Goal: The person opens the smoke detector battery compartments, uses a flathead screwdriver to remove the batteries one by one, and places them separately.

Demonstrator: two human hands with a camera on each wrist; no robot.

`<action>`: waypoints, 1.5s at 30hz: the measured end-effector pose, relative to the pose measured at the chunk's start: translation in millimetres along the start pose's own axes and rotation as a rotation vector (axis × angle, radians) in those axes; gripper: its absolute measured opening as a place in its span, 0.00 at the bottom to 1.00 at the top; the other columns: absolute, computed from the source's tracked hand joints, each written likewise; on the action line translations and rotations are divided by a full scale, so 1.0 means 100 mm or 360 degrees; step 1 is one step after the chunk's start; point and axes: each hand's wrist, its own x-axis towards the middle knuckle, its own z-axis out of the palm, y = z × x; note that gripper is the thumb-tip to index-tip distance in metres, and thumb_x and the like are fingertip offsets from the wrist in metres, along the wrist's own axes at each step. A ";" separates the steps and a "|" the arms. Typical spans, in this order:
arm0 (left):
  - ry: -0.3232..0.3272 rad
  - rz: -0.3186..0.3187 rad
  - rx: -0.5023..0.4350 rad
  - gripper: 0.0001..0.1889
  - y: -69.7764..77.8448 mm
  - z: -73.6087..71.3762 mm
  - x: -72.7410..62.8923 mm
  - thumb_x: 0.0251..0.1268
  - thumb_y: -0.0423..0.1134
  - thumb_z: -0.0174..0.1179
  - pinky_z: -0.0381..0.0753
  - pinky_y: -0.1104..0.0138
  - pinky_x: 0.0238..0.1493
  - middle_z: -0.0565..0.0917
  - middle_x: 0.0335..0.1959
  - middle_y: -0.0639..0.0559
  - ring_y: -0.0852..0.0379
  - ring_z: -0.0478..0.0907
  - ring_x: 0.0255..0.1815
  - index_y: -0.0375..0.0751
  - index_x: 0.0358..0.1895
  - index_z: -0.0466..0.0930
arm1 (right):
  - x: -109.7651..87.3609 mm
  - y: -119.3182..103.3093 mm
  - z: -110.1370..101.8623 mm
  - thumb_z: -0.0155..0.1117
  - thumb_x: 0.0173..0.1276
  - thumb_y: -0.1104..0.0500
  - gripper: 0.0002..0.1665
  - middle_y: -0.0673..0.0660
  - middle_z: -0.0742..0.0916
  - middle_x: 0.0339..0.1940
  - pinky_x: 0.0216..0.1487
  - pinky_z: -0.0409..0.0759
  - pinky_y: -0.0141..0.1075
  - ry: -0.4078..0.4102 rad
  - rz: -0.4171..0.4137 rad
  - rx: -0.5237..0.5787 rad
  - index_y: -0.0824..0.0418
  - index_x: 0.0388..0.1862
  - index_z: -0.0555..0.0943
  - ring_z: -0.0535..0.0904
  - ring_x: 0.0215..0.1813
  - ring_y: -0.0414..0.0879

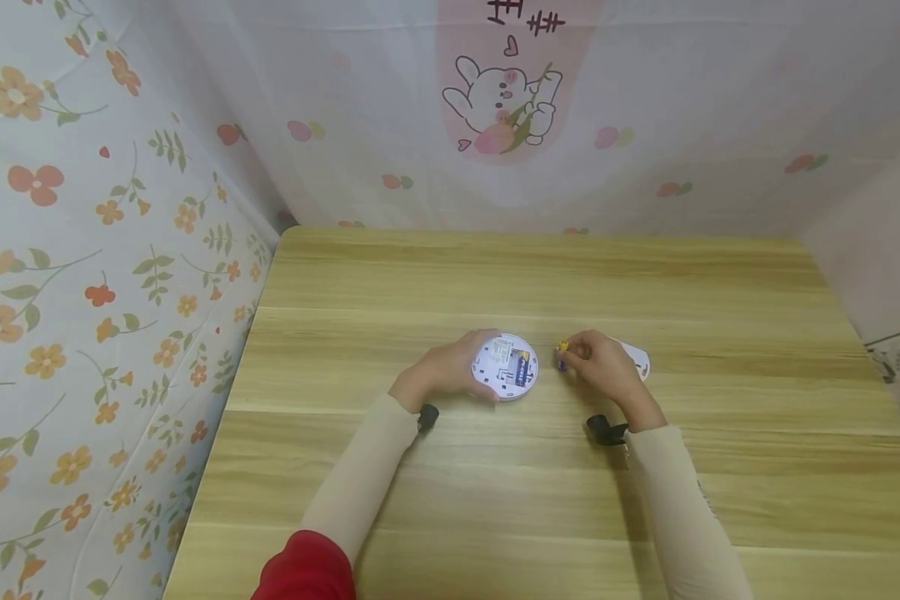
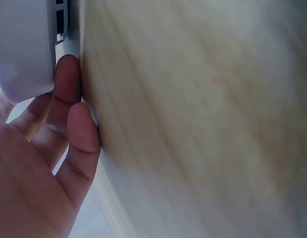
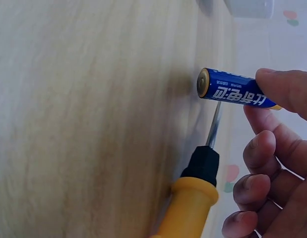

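Observation:
A round white smoke alarm (image 1: 496, 372) lies back side up, a blue battery (image 1: 522, 369) in its open compartment. My left hand (image 1: 450, 367) grips its left rim between fingers and thumb. From close by, the left wrist view shows the pale side of the alarm (image 2: 24, 49) against the fingers (image 2: 69, 89). To the right of the alarm, my right hand (image 1: 603, 367) pinches a second blue battery (image 3: 232, 89) between thumb and fingertips. Its flat end points away from the hand. Beneath that battery is a screwdriver (image 3: 193, 198) with a yellow handle and black collar.
A white plastic piece with a rounded end (image 1: 635, 360) lies partly hidden behind the right hand. The wooden table (image 1: 532, 500) carries everything. Printed cloth (image 1: 330, 100) hangs at the back and left. Black wrist cameras (image 1: 606, 430) stick out from both wrists.

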 end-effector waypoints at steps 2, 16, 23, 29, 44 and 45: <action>-0.0001 -0.0001 -0.0003 0.59 0.00 0.00 0.00 0.39 0.52 0.78 0.68 0.51 0.67 0.61 0.75 0.54 0.52 0.65 0.70 0.57 0.76 0.49 | 0.00 0.00 0.00 0.64 0.66 0.52 0.20 0.62 0.85 0.37 0.34 0.75 0.37 -0.0013 0.0022 -0.0010 0.68 0.46 0.80 0.79 0.35 0.50; -0.0004 0.0005 0.0008 0.58 0.03 -0.02 -0.01 0.40 0.52 0.77 0.68 0.51 0.66 0.60 0.75 0.53 0.50 0.65 0.70 0.56 0.76 0.49 | 0.03 0.00 0.01 0.64 0.66 0.49 0.20 0.62 0.86 0.41 0.41 0.78 0.45 -0.0106 0.0071 -0.0099 0.64 0.45 0.82 0.80 0.41 0.52; -0.0007 0.0002 -0.0002 0.58 0.02 -0.02 0.00 0.40 0.52 0.77 0.68 0.51 0.66 0.60 0.75 0.53 0.51 0.65 0.70 0.56 0.76 0.49 | 0.03 -0.01 0.04 0.67 0.63 0.48 0.18 0.56 0.87 0.33 0.35 0.75 0.41 -0.0091 0.0035 -0.0189 0.62 0.40 0.84 0.78 0.34 0.48; -0.0007 0.0014 -0.0010 0.58 0.03 -0.02 0.01 0.40 0.52 0.77 0.68 0.51 0.67 0.60 0.75 0.52 0.51 0.64 0.70 0.55 0.76 0.49 | 0.02 -0.04 0.07 0.68 0.61 0.47 0.17 0.54 0.89 0.30 0.32 0.75 0.45 -0.0065 -0.0023 -0.0317 0.60 0.35 0.85 0.79 0.31 0.49; -0.0010 0.0006 0.0002 0.59 0.02 -0.01 0.01 0.39 0.52 0.78 0.68 0.51 0.67 0.59 0.76 0.51 0.50 0.64 0.71 0.54 0.76 0.49 | 0.01 -0.04 0.08 0.68 0.61 0.48 0.19 0.59 0.87 0.38 0.33 0.76 0.46 -0.0057 -0.0052 -0.0319 0.61 0.41 0.86 0.79 0.34 0.51; -0.0011 0.0002 0.0002 0.59 0.02 -0.01 0.00 0.39 0.52 0.78 0.68 0.51 0.67 0.59 0.76 0.51 0.50 0.64 0.71 0.54 0.76 0.49 | 0.00 -0.05 0.08 0.67 0.62 0.48 0.19 0.61 0.88 0.41 0.37 0.78 0.49 -0.0058 -0.0055 -0.0313 0.62 0.42 0.85 0.80 0.37 0.53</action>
